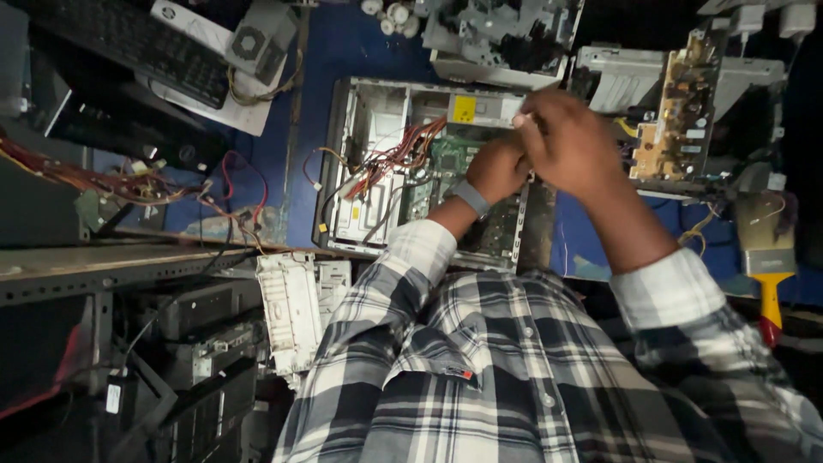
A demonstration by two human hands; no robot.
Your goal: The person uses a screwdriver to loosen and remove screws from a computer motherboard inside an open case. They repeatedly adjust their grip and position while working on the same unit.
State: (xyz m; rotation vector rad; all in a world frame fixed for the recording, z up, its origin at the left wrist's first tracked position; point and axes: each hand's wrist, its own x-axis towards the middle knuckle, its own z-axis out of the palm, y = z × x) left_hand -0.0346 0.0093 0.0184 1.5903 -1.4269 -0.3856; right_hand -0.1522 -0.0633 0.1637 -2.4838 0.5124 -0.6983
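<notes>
An open desktop computer case (369, 163) lies flat on a blue table (339, 43), showing a green motherboard (450, 154) and a bundle of red and orange wires (394, 159). Both my hands are over the case's right half. My left hand (499, 167), with a grey wristband, is curled with its fingers hidden under the right one. My right hand (570, 141) sits just above it, fingertips pinched together near the case's back edge. Whether either holds something is hidden.
A black keyboard (146, 43) and a power supply unit (257, 39) lie at the back left. A tan circuit board (677, 107) stands at the right, beside a yellow-handled paintbrush (765, 253). A white plastic panel (287, 313) leans at the table's near edge; loose wires (94, 180) sprawl left.
</notes>
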